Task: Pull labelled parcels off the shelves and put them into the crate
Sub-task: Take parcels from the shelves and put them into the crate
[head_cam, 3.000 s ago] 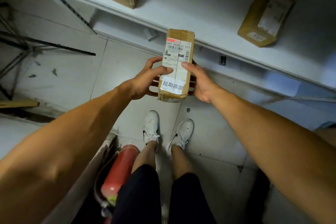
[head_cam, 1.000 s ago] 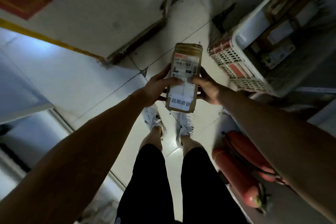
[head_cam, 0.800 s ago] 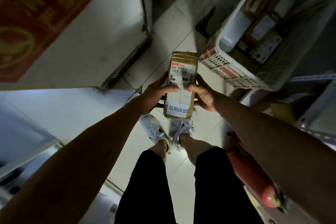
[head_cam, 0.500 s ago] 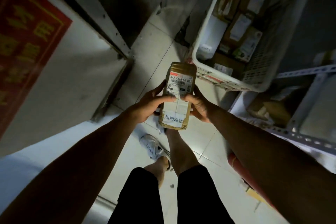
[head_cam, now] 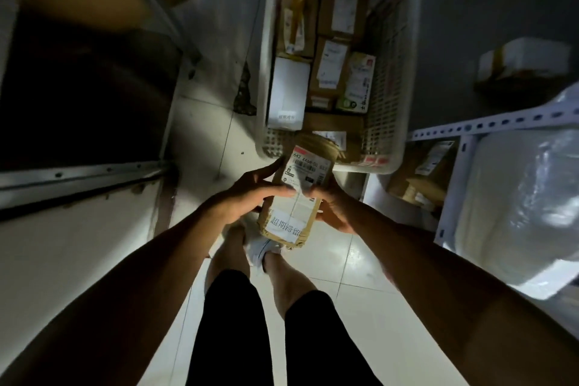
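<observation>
Parcel: between left hand and right hand, above the floor, its far end over the near rim of the crate.
Crate: on the floor ahead of the person's legs; several parcels packed inside, side by side.
Shelving rack: right of the crate; a bagged bundle on it, a box on its lower level.
Another box: beyond the rack, right of the crate.
Shelf unit: left of the crate.
</observation>
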`<action>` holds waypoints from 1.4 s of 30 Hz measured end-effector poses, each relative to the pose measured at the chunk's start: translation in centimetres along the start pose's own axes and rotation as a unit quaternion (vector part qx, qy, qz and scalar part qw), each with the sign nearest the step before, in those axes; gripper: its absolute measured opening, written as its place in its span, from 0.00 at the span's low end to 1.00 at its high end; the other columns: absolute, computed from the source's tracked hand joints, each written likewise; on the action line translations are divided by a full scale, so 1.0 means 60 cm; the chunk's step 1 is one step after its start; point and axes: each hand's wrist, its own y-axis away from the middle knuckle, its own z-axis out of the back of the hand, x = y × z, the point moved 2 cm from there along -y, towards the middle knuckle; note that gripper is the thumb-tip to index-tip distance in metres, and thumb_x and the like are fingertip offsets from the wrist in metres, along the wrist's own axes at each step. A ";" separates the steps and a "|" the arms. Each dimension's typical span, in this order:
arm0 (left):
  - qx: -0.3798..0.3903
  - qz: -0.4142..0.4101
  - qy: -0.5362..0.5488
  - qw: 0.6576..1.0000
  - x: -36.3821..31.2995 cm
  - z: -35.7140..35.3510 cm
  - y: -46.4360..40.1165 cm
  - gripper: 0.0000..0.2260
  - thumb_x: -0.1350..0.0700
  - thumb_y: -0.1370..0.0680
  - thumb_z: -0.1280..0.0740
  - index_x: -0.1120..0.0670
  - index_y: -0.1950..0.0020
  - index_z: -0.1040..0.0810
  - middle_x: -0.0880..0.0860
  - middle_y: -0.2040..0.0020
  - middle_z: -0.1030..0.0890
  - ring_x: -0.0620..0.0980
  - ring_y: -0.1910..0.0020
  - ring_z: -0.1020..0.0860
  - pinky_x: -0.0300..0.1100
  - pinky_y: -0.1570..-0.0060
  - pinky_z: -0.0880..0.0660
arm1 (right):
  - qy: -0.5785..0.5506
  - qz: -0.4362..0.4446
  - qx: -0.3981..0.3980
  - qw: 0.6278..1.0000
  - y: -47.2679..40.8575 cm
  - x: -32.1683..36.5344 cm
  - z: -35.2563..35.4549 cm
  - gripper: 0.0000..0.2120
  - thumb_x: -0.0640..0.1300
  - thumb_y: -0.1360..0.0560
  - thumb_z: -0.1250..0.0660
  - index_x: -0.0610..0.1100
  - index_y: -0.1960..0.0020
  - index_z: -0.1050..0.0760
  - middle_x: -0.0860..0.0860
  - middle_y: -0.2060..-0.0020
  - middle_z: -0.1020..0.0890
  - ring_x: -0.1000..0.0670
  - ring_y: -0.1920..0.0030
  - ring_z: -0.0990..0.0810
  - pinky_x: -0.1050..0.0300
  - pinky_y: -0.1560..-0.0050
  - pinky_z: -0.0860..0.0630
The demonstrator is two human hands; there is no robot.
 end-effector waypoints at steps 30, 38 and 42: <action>0.022 0.026 0.029 0.999 -0.304 0.042 -0.493 0.29 0.56 0.24 0.29 0.34 0.28 0.29 0.47 0.45 0.15 0.49 0.45 0.18 0.46 0.54 0.26 | -0.187 0.061 -0.294 0.935 -0.255 0.287 0.269 0.28 0.53 0.26 0.24 0.45 0.32 0.28 0.52 0.42 0.20 0.55 0.43 0.20 0.68 0.53 0.25; 0.014 -0.035 0.127 0.991 -0.409 0.009 -0.611 0.21 0.52 0.23 0.30 0.38 0.32 0.25 0.50 0.43 0.16 0.56 0.43 0.18 0.49 0.55 0.19 | -0.271 0.123 -0.270 0.916 -0.293 0.347 0.350 0.29 0.61 0.32 0.25 0.51 0.35 0.22 0.44 0.45 0.15 0.43 0.47 0.14 0.44 0.56 0.17; 0.022 -0.083 0.144 0.986 -0.472 0.006 -0.674 0.18 0.54 0.21 0.33 0.48 0.31 0.27 0.50 0.48 0.15 0.54 0.48 0.16 0.46 0.55 0.19 | -0.315 0.154 -0.258 0.900 -0.330 0.410 0.394 0.28 0.60 0.31 0.27 0.47 0.36 0.21 0.42 0.44 0.15 0.41 0.44 0.16 0.44 0.49 0.18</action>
